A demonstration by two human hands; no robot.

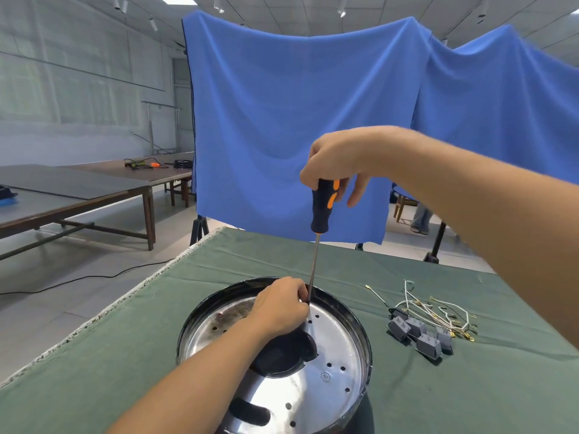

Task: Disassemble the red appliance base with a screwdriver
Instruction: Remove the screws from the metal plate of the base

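Sitting upside down on the green cloth of the tabletop (219, 277), near its front edge: the appliance base (354, 333), a round dish with a dark rim and a shiny perforated metal plate; no red visible from this angle. Standing almost upright over its far rim: the screwdriver (322, 208), black and orange handle up top, long thin shaft running down to the rim. Wrapped around the top of the handle: the right hand (335, 161), fingers curled over the cap, thumb and 1 or 2 fingers loose alongside. Pinching the lower shaft right at the tip: the left hand (279, 305), forearm lying across the plate. Tip and screw head hidden behind those fingers, so seating impossible to confirm.

Likely step in hand: backing out a screw at the far rim. To do it well:

1. Keep the shaft in line with the screw, not leaning; a tall driver like this tips easily.
2. Press straight down from the handle cap while turning, to stop the tip camming out.
3. Let the left fingers guide only, lightly, and stay clear of a slipping tip.
4. Steady the dish with the left forearm, since a round base probably spins on cloth.

Off to the right on the cloth, well apart from the base: grey switch blocks (419, 336) and a tangle of white wires (432, 308), apparently removed already.
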